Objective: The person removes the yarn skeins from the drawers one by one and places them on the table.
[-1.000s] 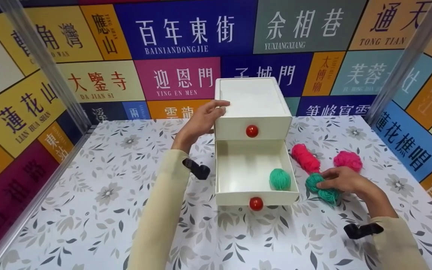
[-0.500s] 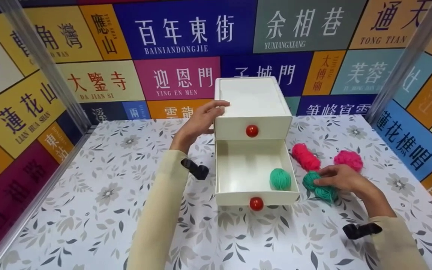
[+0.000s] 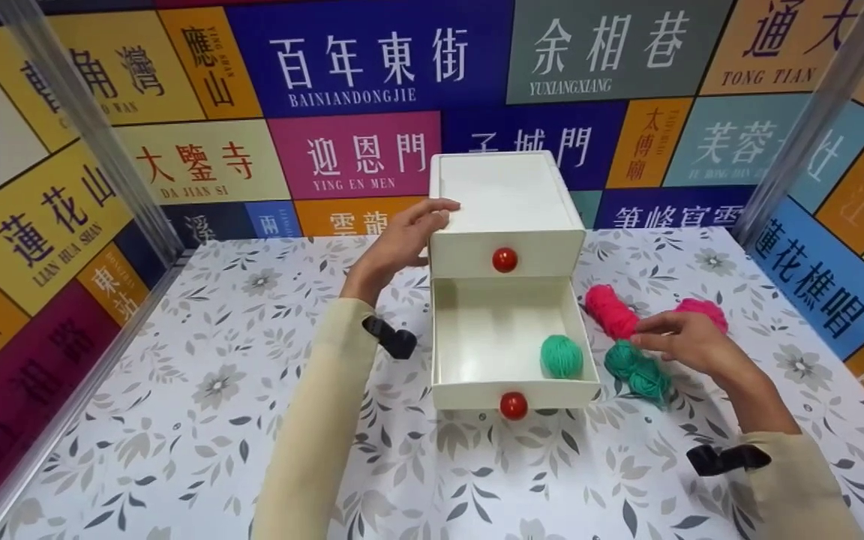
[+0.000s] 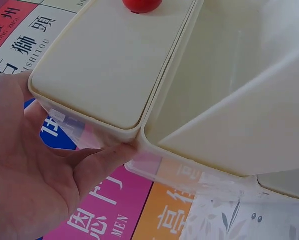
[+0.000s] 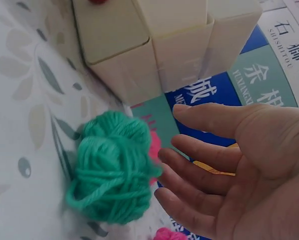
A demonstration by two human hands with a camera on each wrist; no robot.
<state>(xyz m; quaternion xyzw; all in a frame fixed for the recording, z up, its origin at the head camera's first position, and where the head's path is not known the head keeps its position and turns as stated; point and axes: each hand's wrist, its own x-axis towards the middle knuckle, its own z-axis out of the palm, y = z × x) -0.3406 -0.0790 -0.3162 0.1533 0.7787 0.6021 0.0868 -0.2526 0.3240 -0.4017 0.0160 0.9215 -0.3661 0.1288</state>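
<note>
A small white drawer cabinet (image 3: 507, 191) stands on the table with its lower drawer (image 3: 477, 396) pulled out. One ball of green yarn (image 3: 561, 356) lies in that drawer's front right corner. My left hand (image 3: 407, 236) rests on the cabinet's upper left edge, thumb against its side (image 4: 97, 135). Two bundles of green yarn (image 3: 638, 373) lie together right of the drawer. Just above them is my right hand (image 3: 691, 343), fingers loosely spread and holding nothing in the right wrist view. Red yarn (image 3: 610, 311) lies beyond its fingertips; pink yarn (image 3: 704, 309) is partly hidden behind the hand.
Red round knobs (image 3: 505, 259) sit on the drawer fronts. A flowered white cloth (image 3: 214, 390) covers the table. Panels with street names (image 3: 372, 60) rise behind and at both sides, with clear posts (image 3: 814, 120) at the corners.
My right hand has come off the green yarn and moved slightly away, towards the red yarn. The green bundles shifted slightly left. The left hand has stayed on the cabinet.
</note>
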